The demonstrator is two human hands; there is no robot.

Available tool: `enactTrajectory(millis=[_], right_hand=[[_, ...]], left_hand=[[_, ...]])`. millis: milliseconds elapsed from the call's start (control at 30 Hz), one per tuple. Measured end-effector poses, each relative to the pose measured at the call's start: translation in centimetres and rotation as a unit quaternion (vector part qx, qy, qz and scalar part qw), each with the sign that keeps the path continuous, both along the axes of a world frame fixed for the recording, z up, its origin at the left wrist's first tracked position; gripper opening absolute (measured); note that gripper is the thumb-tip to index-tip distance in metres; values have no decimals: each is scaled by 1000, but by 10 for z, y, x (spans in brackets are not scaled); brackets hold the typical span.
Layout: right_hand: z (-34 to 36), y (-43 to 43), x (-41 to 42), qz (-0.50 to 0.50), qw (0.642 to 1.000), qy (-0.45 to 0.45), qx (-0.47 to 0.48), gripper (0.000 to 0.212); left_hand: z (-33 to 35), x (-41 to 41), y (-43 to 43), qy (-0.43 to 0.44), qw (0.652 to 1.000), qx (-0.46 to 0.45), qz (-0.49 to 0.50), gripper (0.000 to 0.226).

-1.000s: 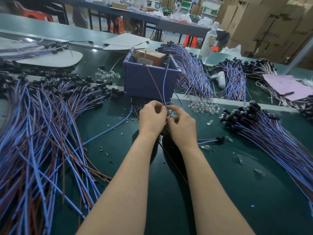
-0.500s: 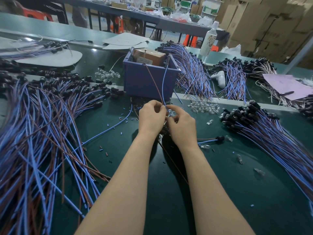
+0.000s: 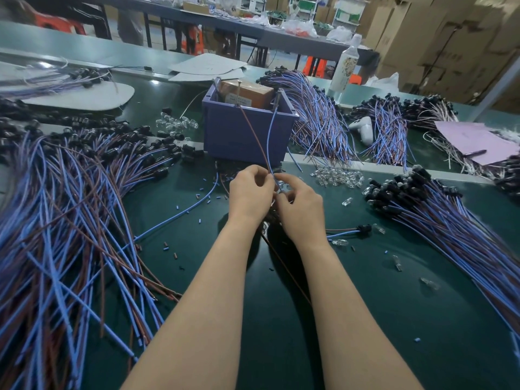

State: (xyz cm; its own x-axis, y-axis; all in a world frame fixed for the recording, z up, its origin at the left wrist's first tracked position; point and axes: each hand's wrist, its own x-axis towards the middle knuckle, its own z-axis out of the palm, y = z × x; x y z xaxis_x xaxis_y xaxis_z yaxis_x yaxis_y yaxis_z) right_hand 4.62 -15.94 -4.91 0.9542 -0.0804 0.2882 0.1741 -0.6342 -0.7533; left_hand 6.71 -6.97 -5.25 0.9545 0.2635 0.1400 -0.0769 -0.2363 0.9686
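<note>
- Between the forearms, in front of the purple bin (image 3: pixel 242 133), a brown strand trails over the dark green mat (image 3: pixel 394 319) from under the hands.
- The left hand (image 3: pixel 250 192) and right hand (image 3: pixel 302 209) meet just in front of the bin, fingers curled.
- Both pinch one pair of leads, the right hand's fingertips just below the left's; what lies under the palms is hidden.
- The blue wire (image 3: pixel 269 142) is thin and pale, and bows gently up across the bin's front to its rim, ending in bare metal.
- The brown wire (image 3: pixel 253 130) is thin and reddish and runs almost straight, leaning left; its bare tip stands above the rim.
- Clear bulbs (image 3: pixel 336 177) lie heaped right of the bin.
- A carton (image 3: pixel 247 92) sits inside the bin.
- A bottle (image 3: pixel 344 66) stands beyond it, to the right.
</note>
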Motion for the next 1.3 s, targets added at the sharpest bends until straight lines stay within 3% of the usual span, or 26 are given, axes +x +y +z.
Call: enactTrajectory(millis=[167,267,400,467,500,567,633,667,733,767,833,933,1067,1300], right_hand=[[5,-1,-2,14,1000,-10,-14,36],[13,-5,-3,30,999,-10,-22,27],[23,-19,-1,-22,999,-40,-16,20],[26,-32,0,-68,997,-9,-20,21],[27,-38,1,-79,996,30,-37,22],[26,-42,1,-59,983,137,-105,26],[23,-35,-1,-12,966,200,-161,26],[22,-31,-1,3,964,203,-172,23],[23,-25,2,16,964,197,-178,21],[24,-24,3,23,964,196,-179,19],[24,-27,6,31,970,178,-161,16],[20,-33,8,19,997,79,-5,12],[14,-36,7,26,986,32,159,10],[14,-43,8,106,957,50,265,12]], left_hand=[[3,-1,2,-4,998,-51,-22,16],[12,-4,2,-55,994,-90,-11,17],[30,-8,12,-130,969,-175,120,14],[32,-7,26,-133,949,-190,215,11],[33,-8,32,-139,935,-201,258,14],[32,-7,43,-143,914,-221,309,47],[29,-8,48,-118,917,-205,321,75],[29,-10,48,-112,922,-165,333,76],[31,-13,44,-155,925,-26,347,57],[32,-14,39,-193,929,50,311,44],[33,-12,25,-206,954,165,141,29],[24,-11,6,-81,955,275,-78,23],[13,-10,1,-27,965,227,-130,17],[11,-9,7,-56,969,120,-209,13]])
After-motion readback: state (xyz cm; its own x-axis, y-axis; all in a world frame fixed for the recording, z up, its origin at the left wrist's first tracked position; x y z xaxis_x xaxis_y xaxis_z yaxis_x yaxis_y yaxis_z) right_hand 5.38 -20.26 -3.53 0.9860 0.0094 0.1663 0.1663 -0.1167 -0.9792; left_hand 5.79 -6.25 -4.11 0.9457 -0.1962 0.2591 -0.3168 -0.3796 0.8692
